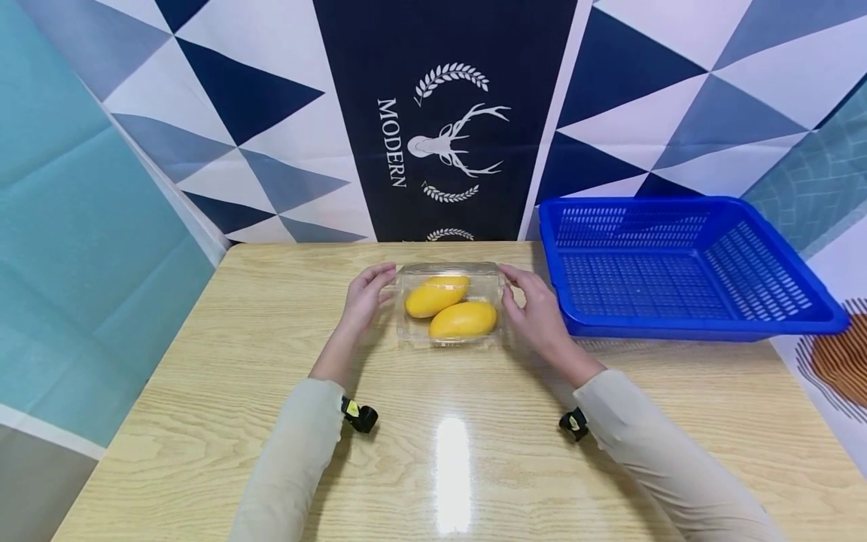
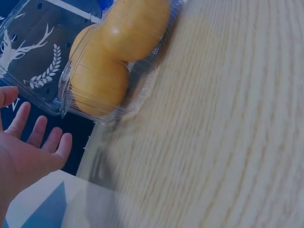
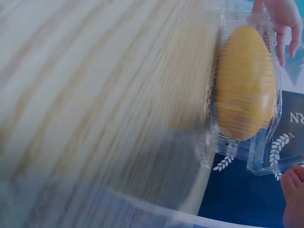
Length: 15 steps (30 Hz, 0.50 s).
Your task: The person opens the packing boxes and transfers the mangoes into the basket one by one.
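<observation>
Container on table, near back edge. Inside: one mango rear left, second mango front right. Left hand at container's left side, right hand at its right. Basket right of right hand (back right of table). Backdrop behind.

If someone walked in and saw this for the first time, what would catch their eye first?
Probably the two yellow fruits in a clear plastic box, placed between the person's left hand and right hand. Next, perhaps, the large bright blue basket to the right of the box. Behind the table, a white deer head printed sideways stands out on a dark panel.
</observation>
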{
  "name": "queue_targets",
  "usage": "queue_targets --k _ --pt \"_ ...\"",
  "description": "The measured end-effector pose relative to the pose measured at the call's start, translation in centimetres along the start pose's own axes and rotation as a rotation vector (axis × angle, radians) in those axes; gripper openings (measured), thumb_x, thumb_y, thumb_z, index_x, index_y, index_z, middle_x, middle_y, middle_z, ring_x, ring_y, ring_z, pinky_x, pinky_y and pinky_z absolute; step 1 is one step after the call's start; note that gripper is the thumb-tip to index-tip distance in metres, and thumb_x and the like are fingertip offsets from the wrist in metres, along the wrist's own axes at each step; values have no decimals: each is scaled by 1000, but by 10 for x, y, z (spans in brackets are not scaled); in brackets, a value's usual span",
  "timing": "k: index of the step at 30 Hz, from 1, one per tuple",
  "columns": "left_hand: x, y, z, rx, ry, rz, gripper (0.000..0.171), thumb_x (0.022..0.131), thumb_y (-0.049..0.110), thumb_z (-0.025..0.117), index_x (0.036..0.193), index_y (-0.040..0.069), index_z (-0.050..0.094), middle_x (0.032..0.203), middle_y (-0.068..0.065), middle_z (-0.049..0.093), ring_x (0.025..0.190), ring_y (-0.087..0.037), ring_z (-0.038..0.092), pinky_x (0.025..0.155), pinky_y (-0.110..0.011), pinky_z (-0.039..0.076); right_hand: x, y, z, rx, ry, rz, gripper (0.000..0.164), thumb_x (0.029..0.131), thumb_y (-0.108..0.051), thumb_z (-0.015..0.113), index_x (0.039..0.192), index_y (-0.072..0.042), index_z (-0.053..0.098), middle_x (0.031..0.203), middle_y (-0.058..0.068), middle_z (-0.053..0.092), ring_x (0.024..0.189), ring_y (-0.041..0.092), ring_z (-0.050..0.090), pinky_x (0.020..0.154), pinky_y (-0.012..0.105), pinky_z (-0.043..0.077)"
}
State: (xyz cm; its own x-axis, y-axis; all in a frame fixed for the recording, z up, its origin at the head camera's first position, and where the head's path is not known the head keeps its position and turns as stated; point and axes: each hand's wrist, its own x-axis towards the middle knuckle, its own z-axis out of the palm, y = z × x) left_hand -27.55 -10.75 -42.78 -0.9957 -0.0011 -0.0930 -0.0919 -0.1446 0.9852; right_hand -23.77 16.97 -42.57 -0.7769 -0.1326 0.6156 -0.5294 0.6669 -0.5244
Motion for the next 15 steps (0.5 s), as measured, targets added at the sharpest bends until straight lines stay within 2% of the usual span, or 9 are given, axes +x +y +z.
queue_targets --k 6,12,15 --pt "4 6 7 -69 41 74 33 92 7 54 122 -8 52 126 -16 54 119 -24 49 106 -42 41 7 2 1 24 34 -6 34 88 -2 57 122 -1 59 113 18 64 98 31 61 87 42 52" --pt "7 7 10 -176 59 137 26 90 0 54 113 -11 55 94 3 64 114 -32 53 109 -50 35 12 1 4 47 31 44 33 89 -4 57 122 -2 58 109 20 64 97 32 62 88 42 52" --pt "8 7 10 -193 58 150 20 90 0 53 108 -8 58 88 7 64 107 -26 57 109 -50 35 14 1 5 63 38 62 33 89 -4 57 122 -1 58 108 21 64 97 32 62 88 43 52"
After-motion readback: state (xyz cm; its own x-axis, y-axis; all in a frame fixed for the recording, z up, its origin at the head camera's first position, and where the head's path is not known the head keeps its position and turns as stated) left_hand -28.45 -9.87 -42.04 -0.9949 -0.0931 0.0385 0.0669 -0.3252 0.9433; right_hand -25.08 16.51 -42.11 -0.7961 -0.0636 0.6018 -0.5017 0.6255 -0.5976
